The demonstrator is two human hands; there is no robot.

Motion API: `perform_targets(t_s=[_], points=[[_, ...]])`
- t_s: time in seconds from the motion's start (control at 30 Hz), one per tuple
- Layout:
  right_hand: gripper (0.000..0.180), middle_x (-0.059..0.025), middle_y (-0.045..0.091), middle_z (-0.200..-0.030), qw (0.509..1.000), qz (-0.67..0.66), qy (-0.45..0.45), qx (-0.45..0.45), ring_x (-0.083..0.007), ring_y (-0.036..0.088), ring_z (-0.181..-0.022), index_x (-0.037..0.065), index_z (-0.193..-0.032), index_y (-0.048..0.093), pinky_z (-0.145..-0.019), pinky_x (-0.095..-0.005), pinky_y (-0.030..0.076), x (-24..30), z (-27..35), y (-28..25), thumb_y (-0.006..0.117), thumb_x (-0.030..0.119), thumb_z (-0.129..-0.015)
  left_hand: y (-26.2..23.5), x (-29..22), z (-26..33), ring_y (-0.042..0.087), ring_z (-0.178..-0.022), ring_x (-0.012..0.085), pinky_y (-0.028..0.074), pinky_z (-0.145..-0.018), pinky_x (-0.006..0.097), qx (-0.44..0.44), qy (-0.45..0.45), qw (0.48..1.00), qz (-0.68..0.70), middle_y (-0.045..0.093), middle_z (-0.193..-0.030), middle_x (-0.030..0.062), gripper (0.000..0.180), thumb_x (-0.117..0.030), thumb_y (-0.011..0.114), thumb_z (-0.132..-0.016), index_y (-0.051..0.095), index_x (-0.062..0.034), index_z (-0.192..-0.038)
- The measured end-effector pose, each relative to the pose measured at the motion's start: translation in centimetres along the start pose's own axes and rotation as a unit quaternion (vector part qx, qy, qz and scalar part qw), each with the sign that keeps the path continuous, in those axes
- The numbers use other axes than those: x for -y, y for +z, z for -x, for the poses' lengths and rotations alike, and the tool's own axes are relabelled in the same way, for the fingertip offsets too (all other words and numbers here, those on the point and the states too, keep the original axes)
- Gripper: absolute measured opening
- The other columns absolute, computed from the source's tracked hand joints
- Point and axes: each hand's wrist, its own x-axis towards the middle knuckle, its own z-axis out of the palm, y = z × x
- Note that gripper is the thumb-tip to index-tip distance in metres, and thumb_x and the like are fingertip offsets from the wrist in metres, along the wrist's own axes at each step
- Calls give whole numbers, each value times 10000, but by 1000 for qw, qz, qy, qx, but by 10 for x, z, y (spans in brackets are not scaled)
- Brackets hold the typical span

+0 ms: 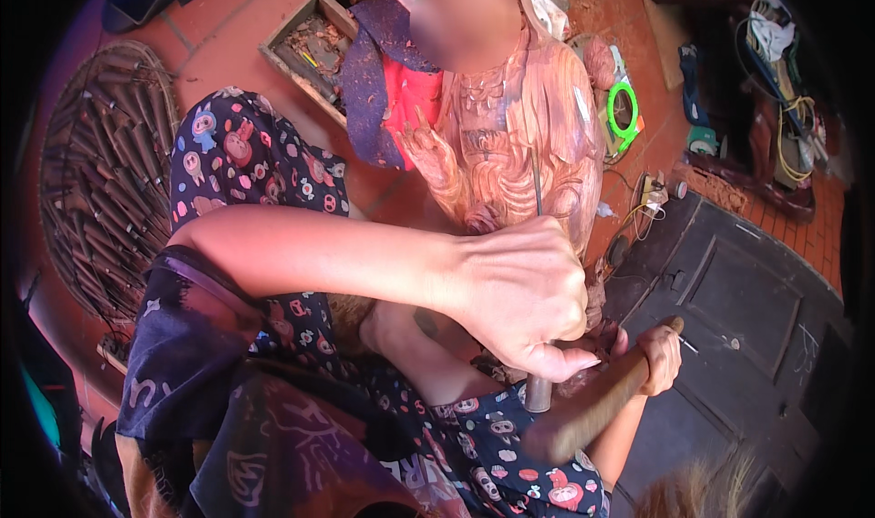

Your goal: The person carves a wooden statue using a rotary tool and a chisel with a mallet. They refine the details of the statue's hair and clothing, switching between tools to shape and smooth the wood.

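Observation:
A carved reddish wooden statue [570, 117] with robe folds and a raised hand lies in front of me. My left hand [519, 286] is closed around a carving chisel; its thin metal shaft [537, 176] points away over the carved folds. The butt of the chisel's handle [538, 396] shows below my fist, while the grip is hidden in it. To the right, my right hand [661, 361] is wrapped around a wooden mallet [588, 409]. The mallet's thick end is slightly blurred, close to the handle butt, and I cannot tell whether they touch.
At left, a round basket [150, 58] holds several wooden-handled chisels. A wooden tray [333, 12] with wood scraps lies at the back. A dark panelled board [743, 299] is on the right, near a green ring [622, 117] and cables [649, 199]. My patterned-clothed legs flank the work.

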Motion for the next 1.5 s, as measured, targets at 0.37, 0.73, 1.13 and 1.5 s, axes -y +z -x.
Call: perform_targets(t_s=[0.37,0.73,1.13,1.5], points=[[269,-127,535,-598,1000,-22,20,6,-274,549,-529,12,-718,491,-532,-388,485,2,1,4,754,61,-747,7,5,-5,528,-461,270,393,-426,390,-1,7,1000,-9,462,-504,56,470,-361,648,-804,463,-79,-475],[304,-118,525,-592,996,0,72,52,-258,536,-508,16,-721,477,-512,-367,470,0,7,-3,769,96,-747,1,8,-7,504,-486,205,403,-429,334,-78,55,989,-112,440,-513,15,429,-341,666,-779,454,-108,-488],[347,-89,543,-615,997,-2,-1,78,-249,556,-535,39,-715,488,-504,-356,481,45,-14,-1,826,114,-705,3,3,35,519,-527,199,429,-481,334,98,107,989,16,457,-549,21,379,-315,647,-792,482,-106,-522],[399,-41,523,-628,992,22,-25,120,-180,537,-532,97,-721,449,-484,-290,461,70,-32,-3,843,147,-690,-10,4,34,593,-544,324,457,-521,437,166,72,980,83,564,-515,126,349,-317,581,-729,589,-52,-502]])
